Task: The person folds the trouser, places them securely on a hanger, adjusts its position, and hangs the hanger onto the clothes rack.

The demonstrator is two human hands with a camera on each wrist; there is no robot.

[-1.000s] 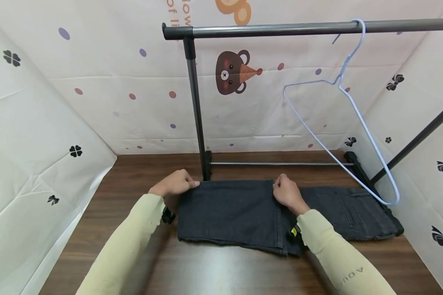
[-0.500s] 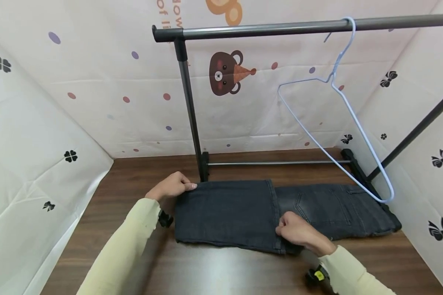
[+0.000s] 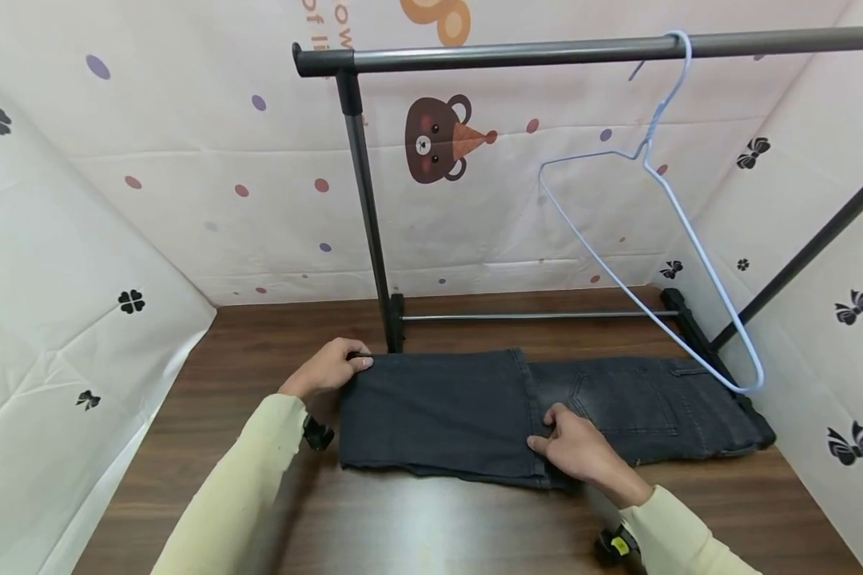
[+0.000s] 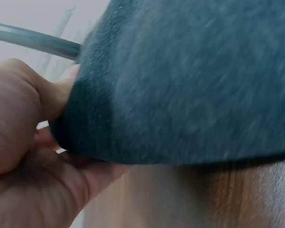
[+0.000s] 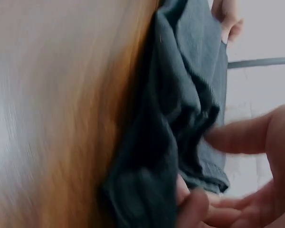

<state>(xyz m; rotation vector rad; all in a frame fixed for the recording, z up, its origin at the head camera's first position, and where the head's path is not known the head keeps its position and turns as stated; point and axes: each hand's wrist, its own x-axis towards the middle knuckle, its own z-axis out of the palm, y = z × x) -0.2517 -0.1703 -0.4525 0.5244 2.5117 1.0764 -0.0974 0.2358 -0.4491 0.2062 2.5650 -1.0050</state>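
A pair of dark jeans lies on the wooden surface, its legs folded over toward the right. The hem of the folded leg lies near the back pocket, and the waist end stretches right. My left hand pinches the far left corner of the fold; in the left wrist view its thumb lies on top and other fingers run underneath. At the hem, my right hand has thumb and index finger spread apart. In the right wrist view a fingertip is right at the bunched cloth edge.
Behind the jeans stands a grey metal clothes rack with a low crossbar. A light blue wire hanger hangs from its top bar, its lower right corner over the jeans' waist end in the head view. Printed white sheets enclose the surface.
My right hand has come from the hem's far corner down to its nearer part, and its thumb and index finger have spread. The left hand still holds the same corner.
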